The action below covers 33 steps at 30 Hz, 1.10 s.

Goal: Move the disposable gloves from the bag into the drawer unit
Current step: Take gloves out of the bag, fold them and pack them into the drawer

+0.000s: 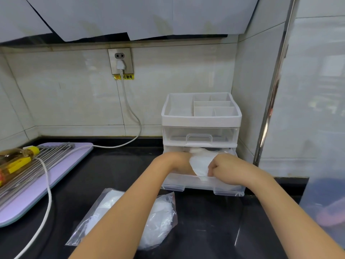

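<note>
A clear plastic drawer unit point(200, 120) with a white divided tray on top stands against the right wall on the black counter. Its lower drawer point(201, 184) is pulled out. Both my hands reach into that drawer. My left hand point(177, 162) and my right hand point(223, 167) hold a bunch of thin white disposable gloves point(200, 162) over the drawer's front edge. My right hand's fingers are curled on the gloves; my left hand's fingers are partly hidden behind them. A clear plastic bag point(158, 217) with more gloves inside lies on the counter under my left forearm.
A lilac drain tray point(61, 174) with a metal rack and a lying oil bottle point(16, 158) sits at the left. A white power cord point(47, 186) runs from the wall socket point(121, 61) across the counter. A metal post point(270, 101) stands at the right.
</note>
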Motion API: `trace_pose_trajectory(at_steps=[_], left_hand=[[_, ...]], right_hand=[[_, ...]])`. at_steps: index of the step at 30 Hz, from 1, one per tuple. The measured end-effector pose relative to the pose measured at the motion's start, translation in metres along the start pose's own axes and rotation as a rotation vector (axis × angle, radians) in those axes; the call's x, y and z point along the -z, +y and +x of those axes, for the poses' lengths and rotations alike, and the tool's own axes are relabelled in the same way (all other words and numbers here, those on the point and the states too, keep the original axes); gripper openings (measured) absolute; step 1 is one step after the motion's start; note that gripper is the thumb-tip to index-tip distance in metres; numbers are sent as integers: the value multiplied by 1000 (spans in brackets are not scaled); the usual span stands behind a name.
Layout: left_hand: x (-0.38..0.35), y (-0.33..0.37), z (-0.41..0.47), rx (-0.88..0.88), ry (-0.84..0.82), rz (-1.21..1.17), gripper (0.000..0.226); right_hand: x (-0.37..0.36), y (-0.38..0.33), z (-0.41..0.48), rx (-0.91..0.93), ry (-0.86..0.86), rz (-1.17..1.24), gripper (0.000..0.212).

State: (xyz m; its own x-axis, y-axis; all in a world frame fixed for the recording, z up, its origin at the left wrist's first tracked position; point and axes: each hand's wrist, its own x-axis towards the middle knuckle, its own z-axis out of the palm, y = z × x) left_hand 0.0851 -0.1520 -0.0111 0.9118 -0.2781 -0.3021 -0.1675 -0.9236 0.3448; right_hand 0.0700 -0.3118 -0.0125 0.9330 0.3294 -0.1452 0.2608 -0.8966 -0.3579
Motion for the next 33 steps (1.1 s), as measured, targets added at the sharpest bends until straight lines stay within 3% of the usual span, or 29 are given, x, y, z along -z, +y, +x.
trace_pose_trajectory(at_steps=[9,12,13,17,22,25,29,33], left_hand=[[-5,-7,7,19,113,-50,46],[2,-9,-10,37,226,-115,71],[5,-10,-19,14,258,-171,70],[12,-16,-55,-101,384,-360,38],[6,-34,-86,-106,633,-440,11],[-8,-49,-98,-43,718,-438,18],[-34,-65,-109,34,666,-441,27],[-54,-77,-110,48,628,-477,21]], right_hand=[[-1,-8,-5,-31,101,19,35],[2,-8,-8,8,178,50,32],[3,-7,-8,20,208,57,30],[7,-7,-12,79,295,68,23],[9,-17,-25,175,369,63,28],[9,-34,-43,276,305,88,29],[-4,-55,-59,399,187,27,28],[-28,-61,-54,484,59,-12,20]])
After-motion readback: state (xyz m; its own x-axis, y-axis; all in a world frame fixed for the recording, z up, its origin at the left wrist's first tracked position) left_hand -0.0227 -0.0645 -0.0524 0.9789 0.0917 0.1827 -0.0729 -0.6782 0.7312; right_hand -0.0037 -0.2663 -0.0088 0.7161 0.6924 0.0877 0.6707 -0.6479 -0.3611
